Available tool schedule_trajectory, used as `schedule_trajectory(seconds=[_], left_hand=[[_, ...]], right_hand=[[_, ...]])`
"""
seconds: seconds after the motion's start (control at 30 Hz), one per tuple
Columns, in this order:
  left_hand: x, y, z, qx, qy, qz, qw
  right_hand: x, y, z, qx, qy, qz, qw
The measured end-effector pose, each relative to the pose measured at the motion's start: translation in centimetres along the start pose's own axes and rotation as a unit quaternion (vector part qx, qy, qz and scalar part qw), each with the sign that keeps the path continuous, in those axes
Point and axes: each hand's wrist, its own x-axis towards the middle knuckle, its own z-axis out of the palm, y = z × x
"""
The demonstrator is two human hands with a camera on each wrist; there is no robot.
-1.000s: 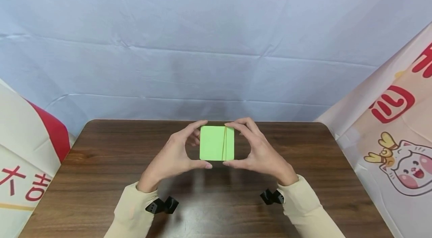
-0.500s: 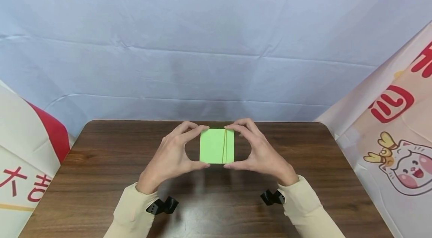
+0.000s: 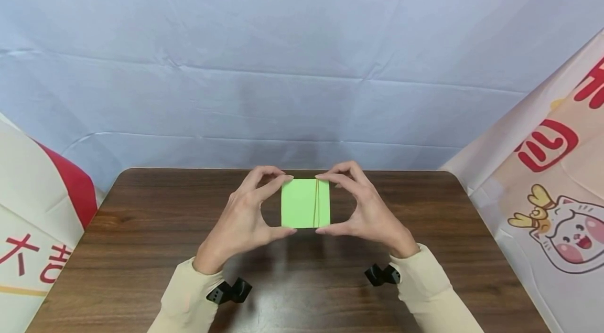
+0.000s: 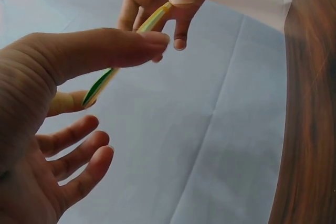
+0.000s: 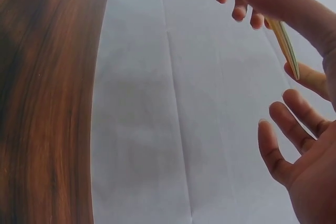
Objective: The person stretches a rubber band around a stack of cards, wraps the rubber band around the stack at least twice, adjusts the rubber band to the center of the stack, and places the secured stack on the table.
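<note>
A thin stack of bright green square cards (image 3: 297,203) is held up over the table between both hands. A rubber band (image 3: 317,207) runs round it near its right side, as two strands. My left hand (image 3: 243,215) pinches the left part, index fingertip at the top edge and thumb at the bottom. My right hand (image 3: 370,210) grips the right part in the same way, close to the band. Edge-on in the left wrist view, the cards (image 4: 100,86) look slim and slightly bowed. In the right wrist view the stack (image 5: 286,48) shows as a narrow layered edge; the other fingers are spread off it.
Below the hands lies a dark brown wooden table (image 3: 302,291). A pale blue cloth (image 3: 302,60) hangs behind it. Printed cloths flank it, a left one (image 3: 33,207) with red characters and a right one (image 3: 566,175) with a cartoon cat.
The left hand's index fingertip and thumb have shifted onto the top and bottom edges of the cards. The stack has dipped slightly, then moved a little to the right with both hands.
</note>
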Motion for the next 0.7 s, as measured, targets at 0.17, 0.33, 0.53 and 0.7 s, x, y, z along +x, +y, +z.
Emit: schedule_trajectory(seconds=[0.17,0.33,0.53,0.7], left_hand=[[0.07,-0.09,0.04,-0.043,0.003,-0.010,0.9990],[0.23,-0.22,0.08,-0.081,0.003,-0.009,0.9967],[0.34,-0.39,0.16,-0.106,0.008,-0.005,0.9943],[0.59,-0.39,0.33,-0.120,0.004,0.002,0.9928]], right_hand=[[-0.02,-0.05,0.16,0.017,0.001,-0.006,1.000],[0.06,-0.22,0.38,0.027,0.007,-0.013,1.000],[0.26,-0.37,0.42,0.032,0.008,-0.024,0.999],[0.44,-0.69,0.48,0.027,0.002,-0.034,0.999]])
